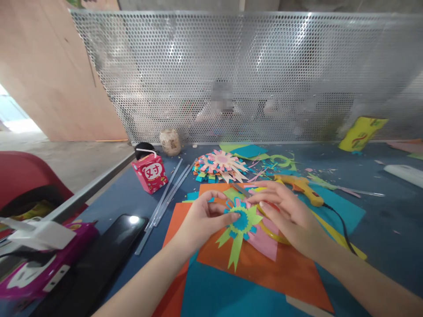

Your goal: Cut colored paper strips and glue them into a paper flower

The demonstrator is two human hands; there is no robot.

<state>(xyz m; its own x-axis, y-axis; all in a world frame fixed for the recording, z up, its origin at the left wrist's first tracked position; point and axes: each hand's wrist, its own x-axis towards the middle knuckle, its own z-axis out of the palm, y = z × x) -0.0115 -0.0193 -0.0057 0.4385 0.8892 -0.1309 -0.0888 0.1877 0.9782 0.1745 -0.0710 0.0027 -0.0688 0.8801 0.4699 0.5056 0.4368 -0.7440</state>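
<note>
Between my hands is a paper rosette [242,221] with a blue centre, a green and blue looped edge and green ribbon tails. My left hand [213,215] pinches its left side, the thumb lying on the blue centre. At the rosette's upper right, my right hand [280,209] has its fingers apart, the fingertips close to the edge; whether they touch it I cannot tell. Below lie orange sheets [264,275], a blue sheet [211,293] and a pink paper piece [268,244]. Scissors with yellow handles [272,235] are partly hidden under my right hand.
A yellow glue gun [302,187] with a black cord lies to the right. Behind are finished rosettes [220,163] and paper scraps. Glue sticks [168,193], a red drink carton [150,173], a phone [99,264] and a purple power strip [62,268] are left. A perforated metal screen [231,57] borders the back.
</note>
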